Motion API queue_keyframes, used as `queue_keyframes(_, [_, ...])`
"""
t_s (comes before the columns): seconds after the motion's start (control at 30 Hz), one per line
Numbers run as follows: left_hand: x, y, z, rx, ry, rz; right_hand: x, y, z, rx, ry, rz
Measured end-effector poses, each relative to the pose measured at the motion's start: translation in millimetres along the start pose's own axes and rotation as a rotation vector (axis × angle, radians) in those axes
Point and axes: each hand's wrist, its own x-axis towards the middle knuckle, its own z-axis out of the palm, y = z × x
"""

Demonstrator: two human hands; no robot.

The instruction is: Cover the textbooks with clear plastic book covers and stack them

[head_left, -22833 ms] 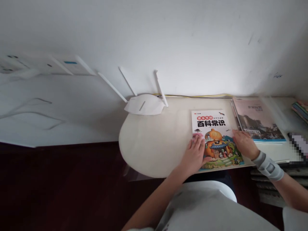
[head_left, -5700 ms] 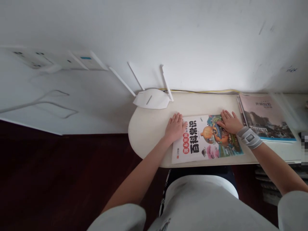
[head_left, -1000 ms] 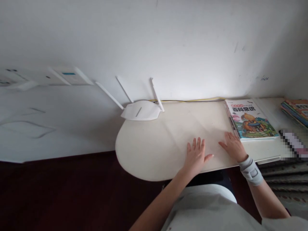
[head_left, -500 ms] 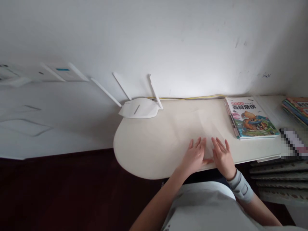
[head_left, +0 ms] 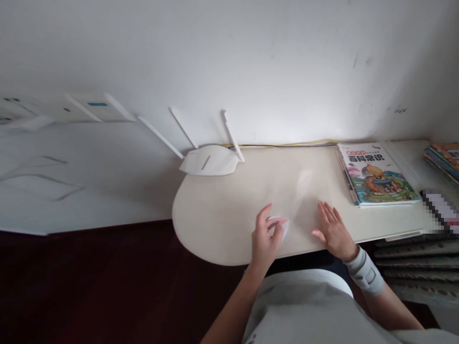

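My left hand (head_left: 267, 235) is at the front edge of the cream desk (head_left: 222, 215). Its thumb and fingers pinch a pale, thin edge that looks like a clear sheet (head_left: 303, 193) lying on the desktop. My right hand (head_left: 334, 229) lies flat and open on the desk beside it, fingers spread, with a grey wrist band (head_left: 366, 271) on that arm. A colourful picture book (head_left: 378, 174) rests on top of a small pile to the right, apart from both hands.
A white router (head_left: 210, 160) with three antennas sits at the back left of the desk, against the wall. A yellow and black cable (head_left: 287, 144) runs along the wall. More books (head_left: 444, 160) are stacked at the far right. The floor to the left is dark.
The picture book went from the desk's middle onto the pile at the right. In the last half second my left hand slid left and closed into a pinch; my right hand stayed flat.
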Motion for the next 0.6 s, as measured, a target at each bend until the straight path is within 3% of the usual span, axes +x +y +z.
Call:
queue_keyframes(0.1, [-11,-9,-33.2,0.118,0.251,-0.119,-6,6,2,-0.199,-0.099,-0.002])
queue_keyframes(0.23, [-22,-38,-83.1,0.415,0.544,-0.166,-11,14,-2,-0.294,-0.147,-0.032])
queue_keyframes(0.37, [-23,-57,-112.4,0.655,0.580,-0.109,-11,30,-6,-0.295,-0.207,-0.071])
queue_keyframes(0.5, [-18,-45,-105.9,0.828,0.679,0.038,-9,46,-11,-0.312,-0.246,-0.061])
queue_keyframes(0.57, [-14,-32,-88.1,0.877,0.602,0.169,-7,52,-12,-0.315,-0.254,-0.058])
queue_keyframes(0.6, [-12,-26,-76.0,0.895,0.495,0.244,-7,54,-13,-0.315,-0.256,-0.056])
